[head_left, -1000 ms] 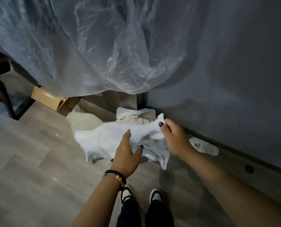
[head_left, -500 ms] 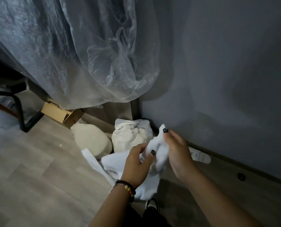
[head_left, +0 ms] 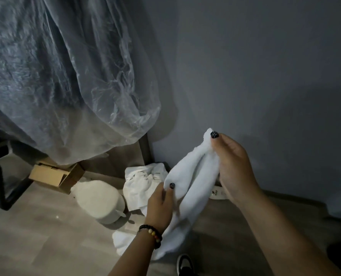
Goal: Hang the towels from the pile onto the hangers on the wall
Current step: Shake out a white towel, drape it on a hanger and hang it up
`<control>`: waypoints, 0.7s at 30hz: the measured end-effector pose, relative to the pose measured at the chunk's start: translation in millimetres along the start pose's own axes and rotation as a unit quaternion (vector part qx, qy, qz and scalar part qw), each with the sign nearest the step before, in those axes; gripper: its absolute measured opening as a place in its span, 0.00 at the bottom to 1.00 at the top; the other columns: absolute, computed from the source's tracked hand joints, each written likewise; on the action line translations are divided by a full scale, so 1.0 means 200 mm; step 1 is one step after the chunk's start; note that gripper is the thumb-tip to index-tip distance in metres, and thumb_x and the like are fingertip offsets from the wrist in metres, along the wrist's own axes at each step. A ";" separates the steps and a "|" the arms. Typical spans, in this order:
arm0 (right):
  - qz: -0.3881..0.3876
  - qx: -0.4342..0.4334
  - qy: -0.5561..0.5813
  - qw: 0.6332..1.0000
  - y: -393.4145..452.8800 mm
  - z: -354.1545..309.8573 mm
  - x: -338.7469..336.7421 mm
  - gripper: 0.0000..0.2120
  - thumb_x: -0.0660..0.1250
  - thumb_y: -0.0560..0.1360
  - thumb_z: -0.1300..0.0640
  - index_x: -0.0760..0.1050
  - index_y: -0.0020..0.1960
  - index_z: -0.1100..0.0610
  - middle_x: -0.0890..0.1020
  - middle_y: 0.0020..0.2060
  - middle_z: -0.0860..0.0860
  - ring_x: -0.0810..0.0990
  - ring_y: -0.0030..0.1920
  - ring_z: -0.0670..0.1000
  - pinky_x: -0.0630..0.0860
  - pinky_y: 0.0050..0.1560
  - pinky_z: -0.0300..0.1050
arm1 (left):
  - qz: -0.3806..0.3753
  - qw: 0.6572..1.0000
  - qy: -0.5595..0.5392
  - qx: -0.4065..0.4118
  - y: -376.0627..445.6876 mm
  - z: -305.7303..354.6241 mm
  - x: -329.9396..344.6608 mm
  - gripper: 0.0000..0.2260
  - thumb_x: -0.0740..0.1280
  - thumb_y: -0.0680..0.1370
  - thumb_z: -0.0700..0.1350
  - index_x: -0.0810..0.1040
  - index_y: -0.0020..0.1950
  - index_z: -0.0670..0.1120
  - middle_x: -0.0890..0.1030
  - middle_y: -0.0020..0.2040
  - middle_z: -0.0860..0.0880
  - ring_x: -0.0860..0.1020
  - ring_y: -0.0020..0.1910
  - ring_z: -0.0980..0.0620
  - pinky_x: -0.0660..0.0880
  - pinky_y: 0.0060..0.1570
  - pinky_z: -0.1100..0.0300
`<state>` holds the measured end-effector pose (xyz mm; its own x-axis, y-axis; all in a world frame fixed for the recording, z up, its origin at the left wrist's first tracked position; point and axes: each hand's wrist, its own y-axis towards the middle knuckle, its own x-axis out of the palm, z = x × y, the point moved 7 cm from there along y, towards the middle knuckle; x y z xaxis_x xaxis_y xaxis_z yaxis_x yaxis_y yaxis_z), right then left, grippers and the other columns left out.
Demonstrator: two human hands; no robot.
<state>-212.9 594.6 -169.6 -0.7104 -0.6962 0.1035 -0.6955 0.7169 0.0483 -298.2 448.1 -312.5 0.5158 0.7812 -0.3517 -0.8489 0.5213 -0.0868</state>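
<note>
A white towel (head_left: 193, 182) hangs between both hands, bunched lengthwise, its lower end trailing to the floor. My right hand (head_left: 233, 166) pinches its top corner up near the grey wall. My left hand (head_left: 160, 204), with a beaded bracelet on the wrist, grips the towel's lower left edge. Behind it, a crumpled pile of white towels (head_left: 143, 182) lies on the floor in the corner. No hangers are in view.
A clear plastic sheet (head_left: 66, 76) drapes over furniture at left. A cardboard box (head_left: 54, 176) and a white round bundle (head_left: 100, 200) sit on the wooden floor. A white slipper (head_left: 218, 193) lies by the wall. My shoe (head_left: 184, 263) shows at the bottom.
Both hands have lifted the towel up and rightwards, drawing it from a spread sheet into a long bunched strip. The view has tilted up towards the wall.
</note>
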 end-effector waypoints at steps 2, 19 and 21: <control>0.026 -0.037 -0.012 0.999 -0.13 -0.08 -0.05 0.32 0.62 0.70 0.37 0.69 0.47 0.69 0.72 0.47 0.75 0.76 0.43 0.67 0.70 0.46 0.52 | 0.037 0.999 -0.013 0.031 -0.06 0.08 -0.08 0.15 0.59 0.82 0.48 0.70 0.36 0.46 0.71 0.31 0.52 0.67 0.30 0.59 0.65 0.35 0.64; -0.129 -0.066 -0.235 0.961 -0.64 -0.57 -0.16 0.15 0.70 0.70 0.48 0.74 0.56 0.45 0.81 0.41 0.43 0.80 0.43 0.38 0.71 0.41 0.30 | -0.018 0.919 -0.199 0.339 -0.64 1.55 -0.22 0.14 0.61 0.81 0.42 0.68 0.36 0.41 0.66 0.31 0.48 0.66 0.32 0.52 0.65 0.32 0.58; -0.131 -0.099 -0.252 0.954 -0.66 -0.70 -0.21 0.05 0.65 0.72 0.46 0.75 0.46 0.46 0.81 0.39 0.41 0.79 0.39 0.35 0.71 0.40 0.29 | -0.033 0.909 -0.201 0.365 -0.71 1.68 -0.17 0.14 0.62 0.81 0.43 0.69 0.35 0.45 0.67 0.31 0.49 0.66 0.31 0.52 0.65 0.31 0.59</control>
<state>-76.6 534.2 -41.4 -0.5111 -0.7467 -0.4257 -0.8579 0.4736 0.1994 -157.1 462.5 25.4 0.6870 0.7265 0.0133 -0.5882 0.5453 0.5971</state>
